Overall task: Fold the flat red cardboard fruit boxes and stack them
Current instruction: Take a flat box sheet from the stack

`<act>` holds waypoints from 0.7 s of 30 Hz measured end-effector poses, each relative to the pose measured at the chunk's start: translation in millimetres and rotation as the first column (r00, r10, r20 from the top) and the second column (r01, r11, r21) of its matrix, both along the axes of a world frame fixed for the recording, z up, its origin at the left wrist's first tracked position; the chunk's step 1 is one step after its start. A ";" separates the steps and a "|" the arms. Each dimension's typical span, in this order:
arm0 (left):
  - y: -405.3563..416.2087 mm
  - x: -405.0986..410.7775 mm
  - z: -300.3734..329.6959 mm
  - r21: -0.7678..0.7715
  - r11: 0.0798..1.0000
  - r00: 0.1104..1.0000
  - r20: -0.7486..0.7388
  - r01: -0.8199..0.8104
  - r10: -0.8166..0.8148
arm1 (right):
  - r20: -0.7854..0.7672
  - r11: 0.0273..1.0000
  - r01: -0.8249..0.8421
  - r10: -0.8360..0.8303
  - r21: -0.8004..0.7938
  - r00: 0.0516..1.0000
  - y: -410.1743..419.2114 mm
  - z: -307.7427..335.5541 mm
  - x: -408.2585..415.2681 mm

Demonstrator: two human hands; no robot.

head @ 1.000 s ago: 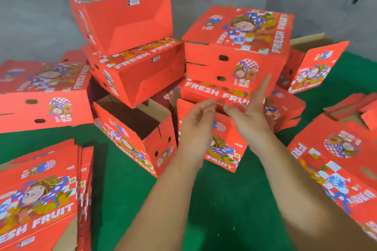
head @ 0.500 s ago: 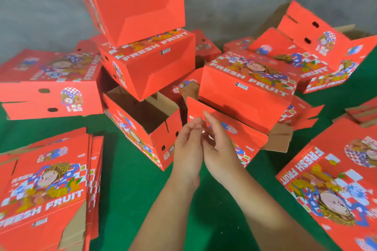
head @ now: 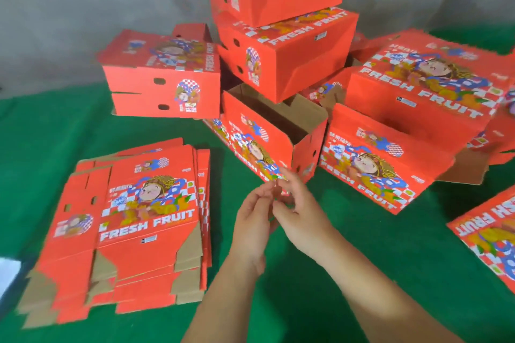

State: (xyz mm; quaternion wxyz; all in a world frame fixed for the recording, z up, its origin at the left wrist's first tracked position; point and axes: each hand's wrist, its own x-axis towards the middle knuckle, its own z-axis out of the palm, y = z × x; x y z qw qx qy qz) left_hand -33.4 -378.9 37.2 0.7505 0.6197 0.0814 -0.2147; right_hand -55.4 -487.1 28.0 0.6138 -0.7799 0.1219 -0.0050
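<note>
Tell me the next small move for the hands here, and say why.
Probably reach the left hand to the top sheet of the flat stack and lift it. Both hands, the right hand included, meet over the green cloth holding no box, and unfolded sheets lie just to their left.

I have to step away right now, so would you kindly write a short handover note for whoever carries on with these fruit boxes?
Left hand and right hand: together over the green cloth, fingertips meeting, holding no box; whether they pinch something tiny is unclear.
Flat boxes: a pile of unfolded blanks lies to the left; another flat one at the right edge.
Done: several folded boxes at the back, including a tilted two-high stack leaning over an open box, and a closed box to its left.
Left: fold the remaining blanks and tidy the stack.
</note>
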 end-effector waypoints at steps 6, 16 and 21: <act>127.2 6.7 -30.9 0.079 0.994 0.987 -0.140 -0.071 0.081 | -0.152 0.991 -0.130 0.133 0.033 0.979 128.2 -34.4 16.5; 296.6 -14.0 -83.3 0.491 0.841 0.941 -0.114 -0.227 0.320 | -0.450 0.991 -0.127 0.137 0.051 0.883 231.8 -74.0 22.3; 314.7 -2.2 -102.7 0.543 0.822 0.951 -0.128 -0.170 0.281 | -0.535 1.000 -0.025 0.031 0.018 0.844 234.3 -85.3 33.3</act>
